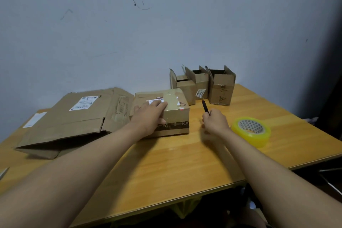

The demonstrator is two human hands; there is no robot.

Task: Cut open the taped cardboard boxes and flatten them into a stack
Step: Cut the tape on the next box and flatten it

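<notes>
A taped cardboard box (175,114) with a white label and a dark tape band lies in the middle of the wooden table (166,168). My left hand (149,116) rests flat on its top near corner, thumb against the front face. Just right of the box, my right hand (214,122) grips a dark knife (205,107) that points up and away. A large flattened box (74,120) lies at the left. Three small boxes (203,87) with raised flaps stand at the back against the wall.
A roll of clear yellow tape (251,131) lies right of my right hand. The table's right edge falls off to a dark floor area. A metal tip (3,172) shows at the far left edge.
</notes>
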